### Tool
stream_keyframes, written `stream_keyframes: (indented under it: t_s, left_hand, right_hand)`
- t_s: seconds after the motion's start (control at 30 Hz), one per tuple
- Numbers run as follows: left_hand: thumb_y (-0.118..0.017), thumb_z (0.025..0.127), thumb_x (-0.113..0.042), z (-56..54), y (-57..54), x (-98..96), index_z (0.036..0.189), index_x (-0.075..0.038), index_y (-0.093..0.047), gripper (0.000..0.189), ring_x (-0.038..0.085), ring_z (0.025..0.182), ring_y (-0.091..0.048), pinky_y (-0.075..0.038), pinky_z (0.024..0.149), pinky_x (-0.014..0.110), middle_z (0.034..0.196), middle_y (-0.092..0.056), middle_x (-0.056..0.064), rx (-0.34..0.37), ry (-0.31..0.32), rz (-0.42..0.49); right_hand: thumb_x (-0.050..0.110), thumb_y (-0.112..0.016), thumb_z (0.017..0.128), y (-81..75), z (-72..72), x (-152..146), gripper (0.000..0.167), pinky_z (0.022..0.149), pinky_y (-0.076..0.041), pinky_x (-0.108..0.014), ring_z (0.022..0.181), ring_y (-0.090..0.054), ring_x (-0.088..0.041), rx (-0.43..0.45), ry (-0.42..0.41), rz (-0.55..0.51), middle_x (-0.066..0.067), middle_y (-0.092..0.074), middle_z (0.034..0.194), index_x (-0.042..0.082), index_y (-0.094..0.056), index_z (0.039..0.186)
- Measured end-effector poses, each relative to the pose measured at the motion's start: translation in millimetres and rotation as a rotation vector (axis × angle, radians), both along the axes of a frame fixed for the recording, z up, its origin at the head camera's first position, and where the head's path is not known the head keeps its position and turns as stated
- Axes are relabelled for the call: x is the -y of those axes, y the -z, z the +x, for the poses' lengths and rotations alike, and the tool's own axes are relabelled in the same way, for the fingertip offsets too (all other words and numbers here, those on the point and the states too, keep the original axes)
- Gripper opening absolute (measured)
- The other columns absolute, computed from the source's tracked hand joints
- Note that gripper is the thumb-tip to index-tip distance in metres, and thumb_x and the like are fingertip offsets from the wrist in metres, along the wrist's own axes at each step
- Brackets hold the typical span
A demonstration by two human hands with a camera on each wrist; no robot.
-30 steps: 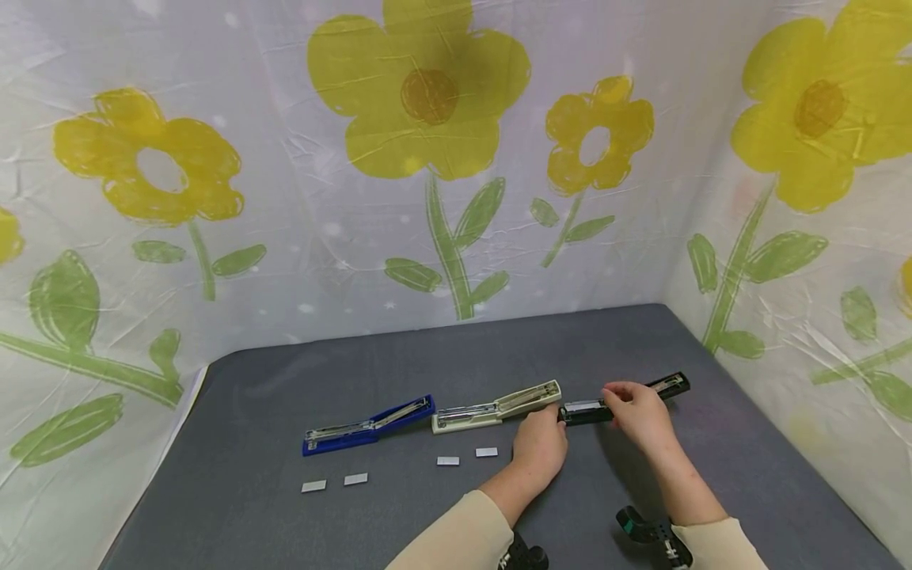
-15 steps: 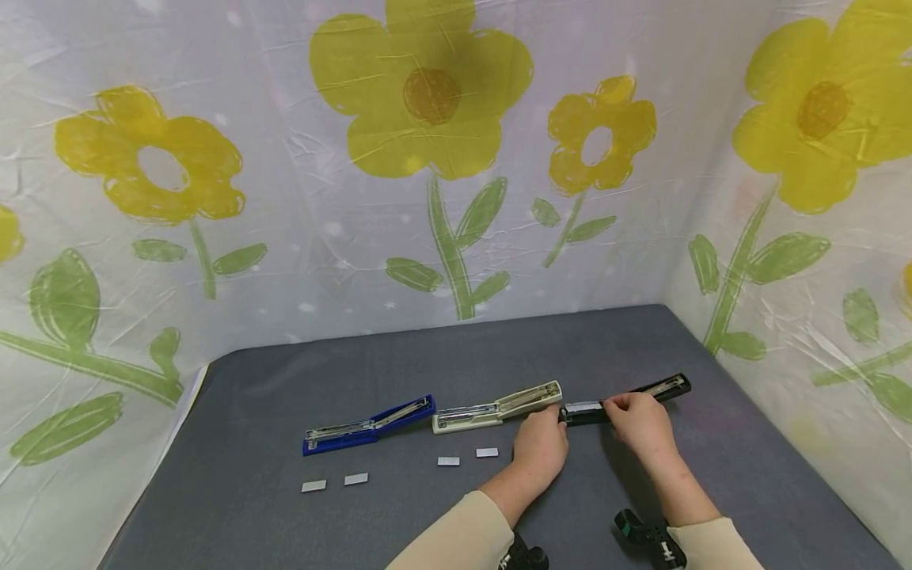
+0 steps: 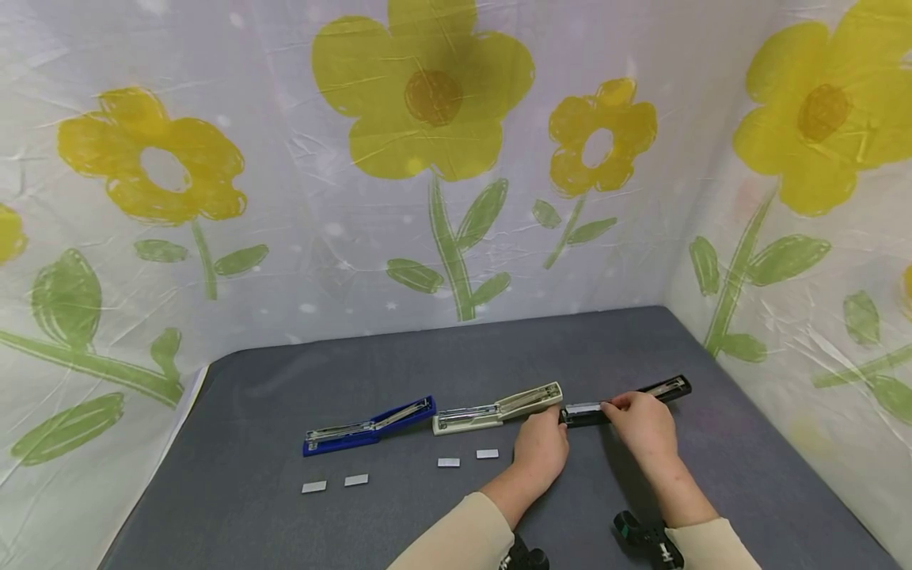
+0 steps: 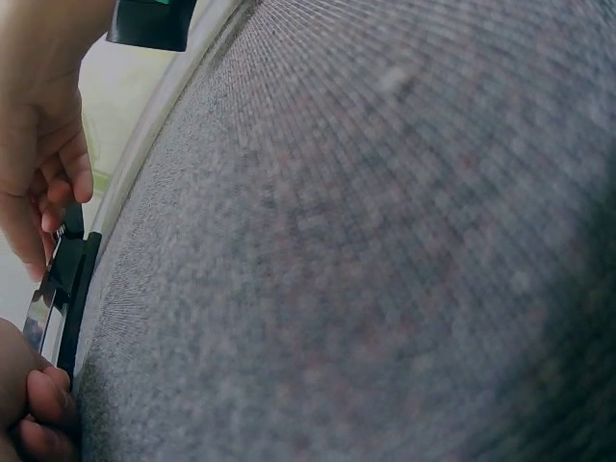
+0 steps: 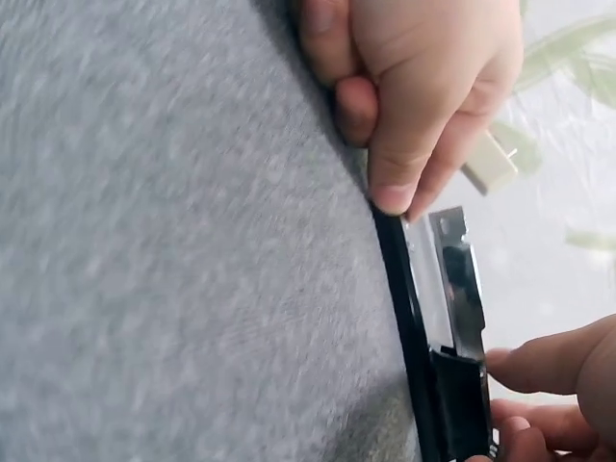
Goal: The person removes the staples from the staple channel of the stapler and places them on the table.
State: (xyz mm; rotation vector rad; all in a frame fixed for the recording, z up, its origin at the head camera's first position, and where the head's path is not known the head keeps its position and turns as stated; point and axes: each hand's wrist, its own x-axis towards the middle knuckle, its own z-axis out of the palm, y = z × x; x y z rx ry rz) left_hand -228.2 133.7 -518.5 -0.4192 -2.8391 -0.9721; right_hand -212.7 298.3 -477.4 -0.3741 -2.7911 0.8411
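A black stapler (image 3: 668,388) lies opened flat on the table, its top arm swung back to the right. My left hand (image 3: 540,447) pinches the front end of its base, thumb and finger on the edge in the right wrist view. My right hand (image 3: 644,426) holds the stapler near the middle, thumb and fingertips at the metal staple channel (image 5: 435,289). How far those fingertips reach round it is partly hidden. To the left, an opened cream stapler (image 3: 466,418) sits close to my left hand, and an opened blue stapler (image 3: 342,435) lies beyond it.
Two staple strips (image 3: 448,463) lie in front of the cream stapler. Another pair of staple strips (image 3: 313,487) lies in front of the blue one. Behind the grey table (image 3: 285,380) hangs a flowered curtain (image 3: 321,237). Each wrist wears a black camera mount (image 3: 634,529).
My right hand has come slightly down and left, its fingertips lower on the black stapler's channel. My left hand keeps its grip in place.
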Motion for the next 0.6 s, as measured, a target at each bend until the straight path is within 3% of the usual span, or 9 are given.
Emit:
stream_keyframes:
  t_s: [0.17,0.6]
  left_hand:
    - [-0.071,0.096,-0.015,0.2,-0.6,-0.4,0.104,-0.011,-0.072,0.009,0.025,0.076,-0.073,-0.053,0.057,0.039,0.085,-0.074,0.008,-0.009,0.003,0.002]
    - [-0.072,0.095,-0.016,-3.0,7.9,-3.5,0.107,-0.011,-0.073,0.013,0.025,0.077,-0.073,-0.053,0.058,0.04,0.086,-0.074,0.007,-0.025,-0.006,0.006]
  right_hand:
    - [0.023,-0.073,0.094,0.8,2.2,-1.5,0.027,0.059,-0.05,-0.042,0.069,-0.067,-0.027,0.013,0.003,0.034,-0.018,-0.075,0.089,-0.003,-0.078,0.099]
    - [0.014,-0.071,0.095,-2.7,-2.0,2.0,0.019,0.066,-0.054,-0.048,0.079,-0.071,-0.033,0.016,-0.133,0.042,-0.021,-0.075,0.096,-0.003,-0.08,0.099]
